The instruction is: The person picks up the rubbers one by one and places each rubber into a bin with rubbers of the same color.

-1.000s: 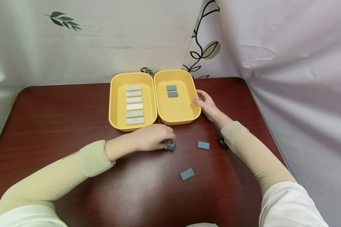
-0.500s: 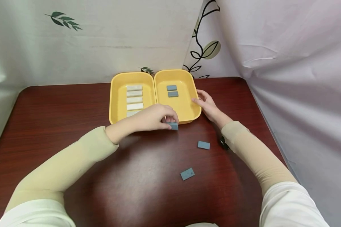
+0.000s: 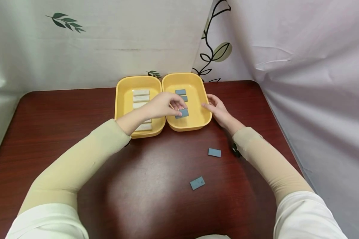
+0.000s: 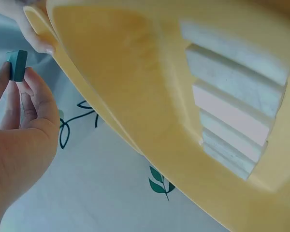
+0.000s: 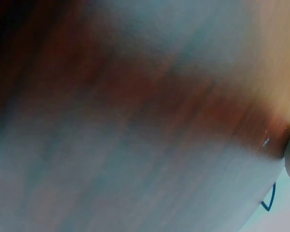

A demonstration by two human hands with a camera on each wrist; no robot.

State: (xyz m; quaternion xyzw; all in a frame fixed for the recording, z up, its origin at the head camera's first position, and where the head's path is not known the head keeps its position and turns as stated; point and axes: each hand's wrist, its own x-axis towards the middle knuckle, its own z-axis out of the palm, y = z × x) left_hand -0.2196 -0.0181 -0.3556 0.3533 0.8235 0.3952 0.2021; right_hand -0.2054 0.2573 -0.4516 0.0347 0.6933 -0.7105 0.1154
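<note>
My left hand [image 3: 163, 105] pinches a blue-grey rectangular block [image 3: 183, 113] between thumb and fingertips, above the right yellow tray [image 3: 198, 117]. In the left wrist view the held block [image 4: 18, 65] shows dark green and tilted. At the right tray's outer side, my right hand [image 3: 219, 112] grips the rim, thumb inside and fingers outside. Two blue-grey blocks [image 3: 180, 92] lie in that tray's far part, the nearer one partly covered by my left fingers. The left yellow tray [image 3: 119, 106] holds a column of several white blocks [image 3: 141, 92], some hidden behind my left hand.
Two loose blue-grey blocks lie on the dark red table [image 3: 149, 186]: one block [image 3: 214, 152] near my right forearm, another block [image 3: 197, 183] closer to me. A white patterned curtain [image 3: 122, 39] stands behind the trays. The right wrist view mostly shows blurred tabletop [image 5: 135, 111].
The left hand has lifted the blue-grey block off the table and carried it forward, over the near rim, to above the right tray. The right hand has stayed on the rim.
</note>
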